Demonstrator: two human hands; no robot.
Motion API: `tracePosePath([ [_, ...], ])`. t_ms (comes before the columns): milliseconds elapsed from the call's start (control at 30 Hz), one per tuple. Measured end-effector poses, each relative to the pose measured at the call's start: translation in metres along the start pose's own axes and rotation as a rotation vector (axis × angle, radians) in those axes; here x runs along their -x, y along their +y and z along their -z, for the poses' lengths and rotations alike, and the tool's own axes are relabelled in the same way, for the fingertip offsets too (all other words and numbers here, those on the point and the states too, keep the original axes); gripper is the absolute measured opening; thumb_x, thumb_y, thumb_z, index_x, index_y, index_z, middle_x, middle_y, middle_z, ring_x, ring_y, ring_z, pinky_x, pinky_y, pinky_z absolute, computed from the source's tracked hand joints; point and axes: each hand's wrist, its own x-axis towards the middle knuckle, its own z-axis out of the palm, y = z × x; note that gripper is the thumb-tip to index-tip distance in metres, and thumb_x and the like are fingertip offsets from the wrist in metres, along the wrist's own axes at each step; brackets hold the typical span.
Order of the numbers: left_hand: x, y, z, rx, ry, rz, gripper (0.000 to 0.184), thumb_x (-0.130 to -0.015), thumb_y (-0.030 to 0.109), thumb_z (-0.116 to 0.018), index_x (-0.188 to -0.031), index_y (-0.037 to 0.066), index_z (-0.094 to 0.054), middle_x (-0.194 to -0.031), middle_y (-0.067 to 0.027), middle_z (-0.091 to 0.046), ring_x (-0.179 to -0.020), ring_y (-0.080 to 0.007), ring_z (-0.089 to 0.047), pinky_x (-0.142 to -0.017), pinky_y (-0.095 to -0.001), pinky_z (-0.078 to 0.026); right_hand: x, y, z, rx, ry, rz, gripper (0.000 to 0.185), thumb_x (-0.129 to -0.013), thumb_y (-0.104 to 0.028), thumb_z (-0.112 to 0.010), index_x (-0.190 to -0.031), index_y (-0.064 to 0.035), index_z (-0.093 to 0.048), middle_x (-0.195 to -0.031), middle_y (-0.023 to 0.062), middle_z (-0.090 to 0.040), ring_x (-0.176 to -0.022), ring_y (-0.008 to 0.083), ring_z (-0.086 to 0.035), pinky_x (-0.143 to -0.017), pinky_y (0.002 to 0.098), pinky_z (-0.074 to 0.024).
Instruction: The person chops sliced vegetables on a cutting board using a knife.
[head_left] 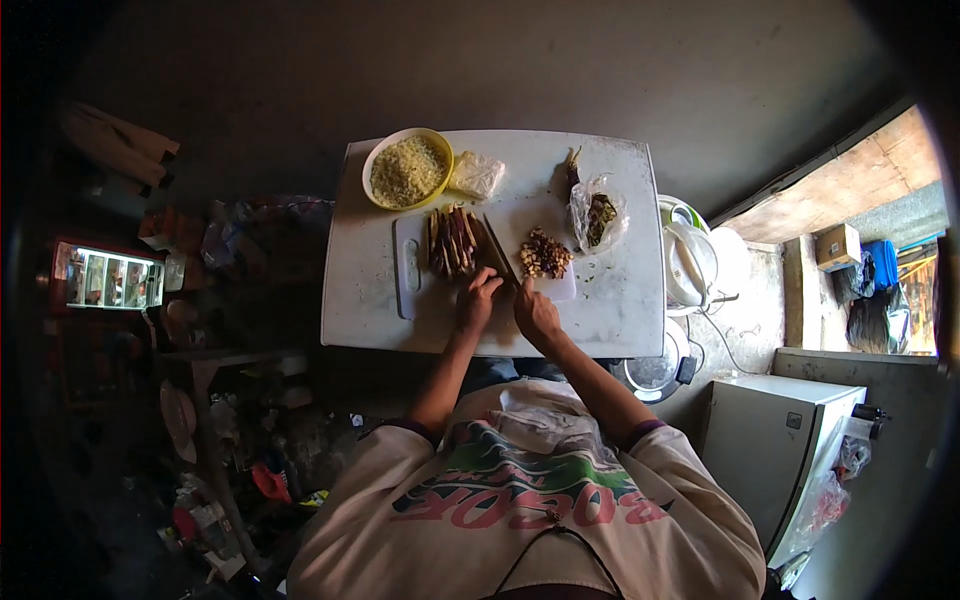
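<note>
My right hand (pixel 537 310) is wrapped round the handle of a knife (pixel 500 248), whose blade points up and to the left over a white cutting board (pixel 407 270). Close to the knife's left side is my left hand (pixel 478 296), its fingers bent near the lower end of a bundle of purple and pale strips (pixel 453 240). Whether those fingers grip anything is too small to make out. Chopped brown and cream pieces (pixel 544 254) lie in a pile on the board, right of the blade.
On the white table (pixel 610 320) are a yellow bowl (pixel 410 169) of pale shreds, a white wrapped block (pixel 477 175), a dark purple vegetable (pixel 572 170) and a clear plastic bag (pixel 600 217) with greens. Right of the table stand a rice cooker (pixel 688 262) and a white fridge (pixel 765 440).
</note>
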Motion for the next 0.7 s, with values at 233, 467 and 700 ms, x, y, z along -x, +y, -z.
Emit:
tracePosePath([
  [233,-0.004,0.011,0.015,-0.047,-0.03,-0.118,0.02,-0.079,-0.004,-0.056,-0.097,-0.002,-0.065,-0.096,-0.0146,-0.058,-0.094,-0.0268,-0.059,-0.076,-0.0305,-0.046,-0.03,0.023,-0.008,0.058,0.07,0.058,0.038,-0.093,-0.024,-0.044,-0.126,-0.0038,-0.046,-0.083,0.0234,-0.063,-0.075,0.0409,-0.063,-0.066,0.0516,-0.0497],
  [467,-0.009,0.018,0.015,0.071,-0.087,-0.006,0.013,-0.083,0.005,-0.06,-0.094,-0.002,-0.064,-0.095,-0.0135,-0.057,-0.087,-0.0293,-0.061,-0.072,-0.0339,-0.047,0.01,-0.012,0.023,0.038,0.036,0.013,0.02,-0.092,-0.017,-0.044,-0.103,-0.0008,-0.044,-0.069,0.0276,-0.061,-0.066,0.0458,-0.062,-0.061,0.0567,-0.0492],
  [700,-0.005,0.001,-0.003,0.022,-0.014,-0.016,0.014,-0.08,-0.002,-0.057,-0.092,-0.004,-0.064,-0.097,-0.0155,-0.059,-0.092,-0.0338,-0.061,-0.077,-0.0389,-0.049,0.003,0.002,-0.001,0.023,0.054,-0.025,0.018,-0.093,-0.018,-0.043,-0.102,-0.0029,-0.043,-0.07,0.0264,-0.062,-0.067,0.0455,-0.063,-0.062,0.0564,-0.0495],
])
